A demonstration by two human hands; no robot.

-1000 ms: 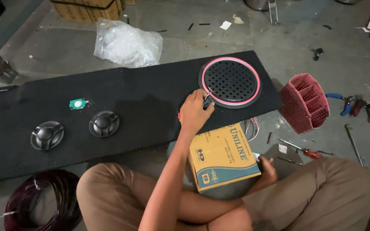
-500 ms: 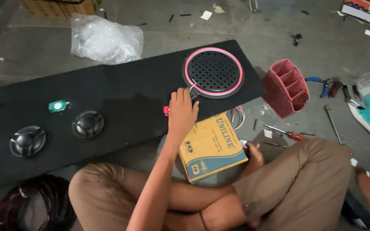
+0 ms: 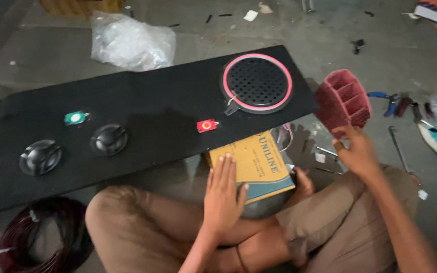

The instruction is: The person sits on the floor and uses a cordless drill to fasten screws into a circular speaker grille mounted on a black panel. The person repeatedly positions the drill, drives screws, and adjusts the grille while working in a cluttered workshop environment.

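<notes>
- On the lap of the person sitting cross-legged, a yellow cardboard box [image 3: 256, 164] with blue print lies tilted, its top edge tucked under the near rim of a long black board [image 3: 142, 121].
- Left hand [image 3: 223, 194] rests flat on the box's lower left part, fingers straight and together pointing to 12 o'clock; it grips nothing, only presses palm down.
- Under the box, at 5 o'clock from the left hand, a rounded dark grey object shows; what it is cannot be told.
- Right hand [image 3: 357, 149] is half open, fingers curled upward, its fingertips touching the lower edge of a dark red basket [image 3: 344, 103] with dividers that lies on its side at 12 o'clock from the hand.
- From the box, the basket sits at 2 o'clock, well apart.
- On the board: a round black grille with a pink ring [image 3: 257, 82] at 12 o'clock from the box, a small red button [image 3: 206, 125] at 11 o'clock, a green button [image 3: 75, 118] and two black knobs [image 3: 108, 139] toward 9 o'clock.
- Loose tools [image 3: 395, 103] lie on the floor at 3 o'clock, a clear plastic bag [image 3: 131, 43] at 11 o'clock, a coil of dark red wire [image 3: 41, 237] at 8 o'clock.
</notes>
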